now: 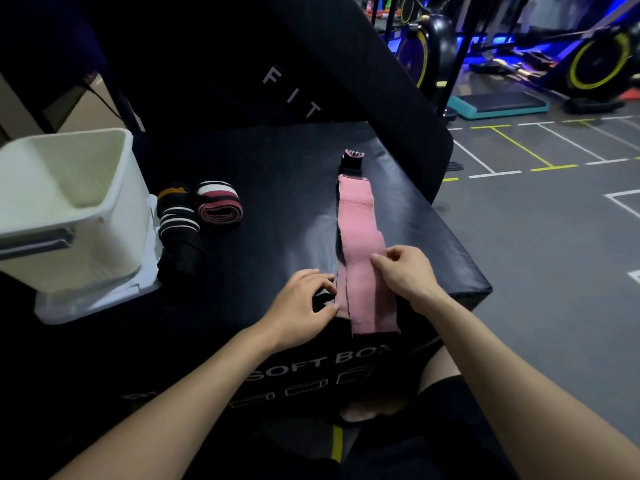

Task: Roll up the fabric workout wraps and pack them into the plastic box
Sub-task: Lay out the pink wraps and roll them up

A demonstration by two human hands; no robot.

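Two hands down on the pink wrap (360,244), which lies stretched flat along the black soft box (277,188), its near end at the front edge. Left hand (304,306) rests on the wrap's left edge, fingers curled over the dark border; whether they pinch it I cannot tell. Right hand (405,271) rests on the right side, fingers loosely bent, tips on the fabric. Off left, a striped wrap (178,223) and a rolled wrap (219,206) sit beside the white box (69,209).
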